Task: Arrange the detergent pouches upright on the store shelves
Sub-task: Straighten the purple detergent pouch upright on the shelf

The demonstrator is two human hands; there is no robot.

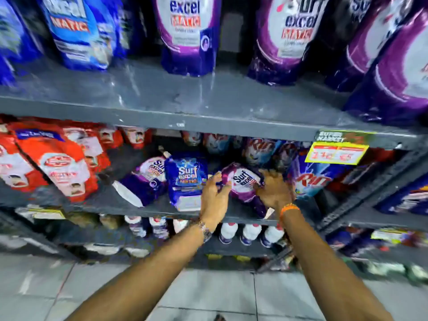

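Right hand (pixel 274 193) fingers (pixel 266 179) clamp the purple pouch's (pixel 243 184) right edge; left hand (pixel 214 195) fingers, spread loose, touch its left edge. Pouch leans on the middle shelf (pixel 111 200). Risk: one-sided grip lets it slump, toppling the blue pouch (pixel 187 179) just beside.

The top shelf (pixel 162 100) has bare room in front; the middle shelf (pixel 104 202) is crowded with pouches.

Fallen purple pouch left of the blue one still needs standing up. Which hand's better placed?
Left, probably. The left hand is open and nearer the tipped purple Surf Excel pouch; the right hand grips another purple pouch.
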